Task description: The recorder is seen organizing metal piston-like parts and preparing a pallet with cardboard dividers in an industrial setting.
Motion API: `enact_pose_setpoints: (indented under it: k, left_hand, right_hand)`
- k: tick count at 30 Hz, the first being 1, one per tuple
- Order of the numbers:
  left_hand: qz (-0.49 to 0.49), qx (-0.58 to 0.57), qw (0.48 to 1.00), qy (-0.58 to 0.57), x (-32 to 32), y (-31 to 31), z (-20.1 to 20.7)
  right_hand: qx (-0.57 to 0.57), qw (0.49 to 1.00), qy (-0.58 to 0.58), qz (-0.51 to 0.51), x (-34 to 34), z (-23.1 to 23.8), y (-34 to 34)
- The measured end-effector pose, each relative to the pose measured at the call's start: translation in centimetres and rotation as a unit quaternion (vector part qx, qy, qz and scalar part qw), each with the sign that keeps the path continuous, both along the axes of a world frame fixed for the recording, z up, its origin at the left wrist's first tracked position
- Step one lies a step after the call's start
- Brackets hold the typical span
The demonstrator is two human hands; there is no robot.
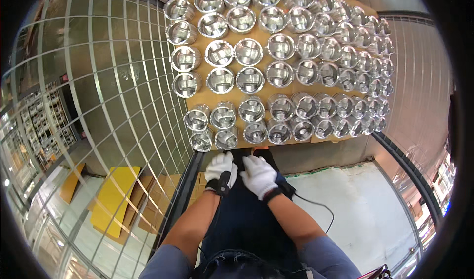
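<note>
In the head view, both hands wore white gloves and were near each other over the person's dark trousers (242, 224), just short of the near edge of a brown cardboard sheet (217, 98). The left hand (220, 166) showed its back, so I could not tell whether its fingers were closed; a dark wristband (224, 181) with a small box sat at its wrist. The right hand (259, 176) looked loosely open, its fingers (a little blurred) pointing forward and toward the left one. Ahead of them, shiny metal cylinders (280, 74) stood in rows across the cardboard sheet, their hollow ends facing up; the nearest row lined the edge just beyond the hands. A thin black cable (322, 204) curved away to the right of the right wrist, above a pale floor (355, 195). To the left rose a wire mesh panel (111, 52), and through it showed a yellow sheet (116, 200) lying over brown cardboard pieces (148, 211), with more metal parts (47, 118) grouped farther off.
</note>
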State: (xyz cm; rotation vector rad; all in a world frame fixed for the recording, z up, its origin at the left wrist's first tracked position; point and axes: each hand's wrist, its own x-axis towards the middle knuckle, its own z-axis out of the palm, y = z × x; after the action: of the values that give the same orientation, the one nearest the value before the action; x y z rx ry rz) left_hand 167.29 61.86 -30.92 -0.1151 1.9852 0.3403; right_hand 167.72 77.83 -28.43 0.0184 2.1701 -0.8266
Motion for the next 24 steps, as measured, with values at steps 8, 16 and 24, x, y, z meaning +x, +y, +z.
enact_pose_setpoints:
  k: [8,16,24]
  left_hand:
    - [0.265,-0.081,0.958,0.069,13.4,-4.1,7.1]
    - [0.802,0.015,0.541,0.253,33.0,-12.4,-3.0]
    - [0.930,0.102,0.352,0.041,27.6,-2.6,1.6]
  right_hand:
    - [0.256,0.946,-0.172,-0.094,8.8,12.7,19.5]
    - [0.194,0.946,-0.247,-0.078,12.5,15.2,22.3]
    - [0.147,0.957,-0.200,-0.152,12.7,17.6,22.8]
